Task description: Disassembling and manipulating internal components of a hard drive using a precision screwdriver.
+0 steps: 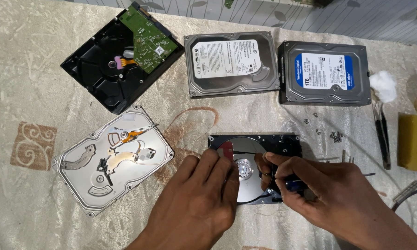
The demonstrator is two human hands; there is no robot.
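An opened hard drive (pixel 282 141) with a shiny platter (pixel 246 150) lies in front of me on the cloth. My left hand (pixel 199 199) rests flat on the drive's left side, holding it down. My right hand (pixel 328 194) pinches a small blue-handled screwdriver (pixel 294 184) over the platter's right side, its tip near the hub. Part of the drive is hidden under both hands.
A silver drive body without platters (pixel 113 162) lies at left. Behind it sits an upturned black drive with a green circuit board (pixel 148 37). Two closed drives (pixel 231 62) (pixel 326 71) lie at the back. Loose screws (pixel 335 135), tweezers (pixel 383 139), cotton (pixel 384 85) and a yellow sponge (pixel 414 141) are at right.
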